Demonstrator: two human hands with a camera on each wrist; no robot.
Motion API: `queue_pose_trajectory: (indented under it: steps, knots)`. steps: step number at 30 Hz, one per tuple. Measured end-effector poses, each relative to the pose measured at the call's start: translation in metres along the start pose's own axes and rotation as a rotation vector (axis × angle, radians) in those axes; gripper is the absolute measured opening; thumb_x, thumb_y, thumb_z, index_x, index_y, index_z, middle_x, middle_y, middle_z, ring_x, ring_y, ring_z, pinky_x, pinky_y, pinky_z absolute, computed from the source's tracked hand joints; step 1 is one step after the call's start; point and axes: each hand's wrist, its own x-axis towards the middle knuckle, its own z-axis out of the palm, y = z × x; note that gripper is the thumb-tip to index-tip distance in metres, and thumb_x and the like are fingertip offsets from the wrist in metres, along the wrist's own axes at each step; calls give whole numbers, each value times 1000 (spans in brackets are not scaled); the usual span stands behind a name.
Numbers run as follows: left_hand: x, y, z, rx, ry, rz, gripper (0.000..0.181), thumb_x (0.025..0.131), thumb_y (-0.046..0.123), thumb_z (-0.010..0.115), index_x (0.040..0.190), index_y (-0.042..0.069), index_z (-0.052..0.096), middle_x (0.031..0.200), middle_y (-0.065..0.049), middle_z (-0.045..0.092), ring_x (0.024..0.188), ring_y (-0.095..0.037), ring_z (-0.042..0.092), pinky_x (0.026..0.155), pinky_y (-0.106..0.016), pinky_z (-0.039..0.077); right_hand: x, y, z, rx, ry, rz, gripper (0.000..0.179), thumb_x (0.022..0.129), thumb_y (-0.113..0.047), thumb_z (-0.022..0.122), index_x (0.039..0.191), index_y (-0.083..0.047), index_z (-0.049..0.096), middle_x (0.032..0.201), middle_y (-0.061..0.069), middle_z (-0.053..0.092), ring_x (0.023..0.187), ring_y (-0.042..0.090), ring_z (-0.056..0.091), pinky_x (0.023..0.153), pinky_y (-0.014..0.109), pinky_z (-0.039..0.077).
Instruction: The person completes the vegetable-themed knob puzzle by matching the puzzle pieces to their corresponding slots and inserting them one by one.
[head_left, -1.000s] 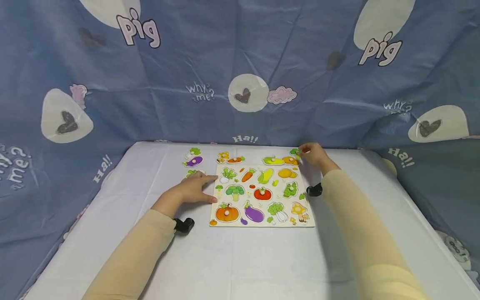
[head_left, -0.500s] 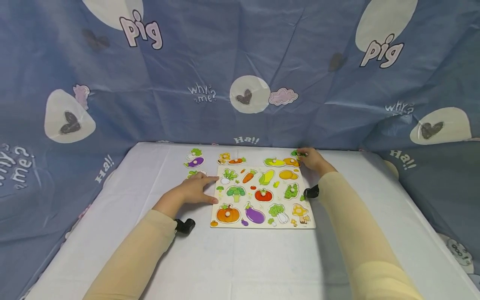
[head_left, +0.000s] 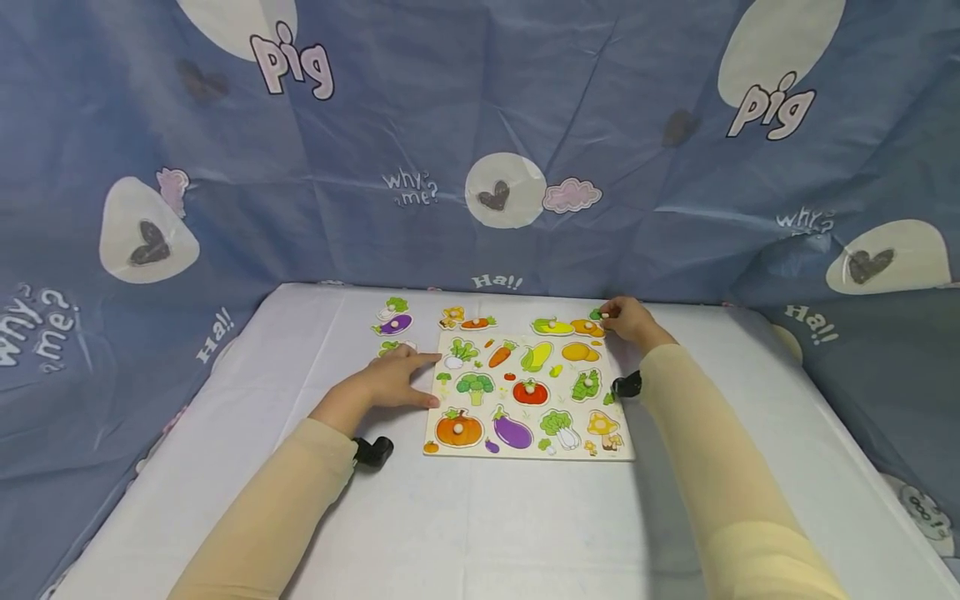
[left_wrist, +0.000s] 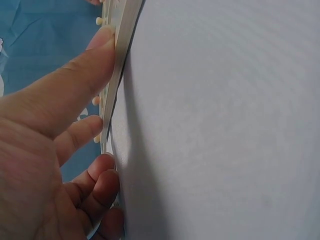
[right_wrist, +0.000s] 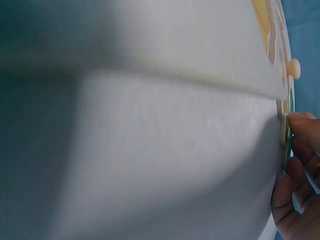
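Observation:
A wooden vegetable puzzle board lies on the white table. Its pumpkin, tomato and asparagus spots carry knobbed pieces; the carrot, corn and eggplant spots show flat pictures. My left hand rests at the board's left side, thumb and index finger extended against the edge, as the left wrist view also shows at the board's side. Beyond the far right corner my right hand pinches a green broccoli piece, partly hidden by the fingers; in the right wrist view, thumb and fingertips meet at its edge.
Behind the board lie corn, potato, carrot and mushroom pieces. Cabbage, eggplant and another green-topped piece lie to the left. A blue printed cloth hangs behind the table.
My right hand has shifted slightly and its fingers have closed in on the broccoli piece, covering more of it. My left hand stays at the board's edge. The whole head view has drifted slightly.

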Motion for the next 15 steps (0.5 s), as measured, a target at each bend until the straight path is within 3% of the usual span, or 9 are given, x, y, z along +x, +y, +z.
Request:
queue_pose_trajectory:
  steps: [15]
  knots:
    - [-2,1,-1,-12,-1,5,91,79,57,78,155,23,41,132,-17,47,118,-31,46,105,-56,35,-6,11,-8,-48,13,29,17,101,-9,57,114,2,61,112,19,59,94,26,54,80,35,47]
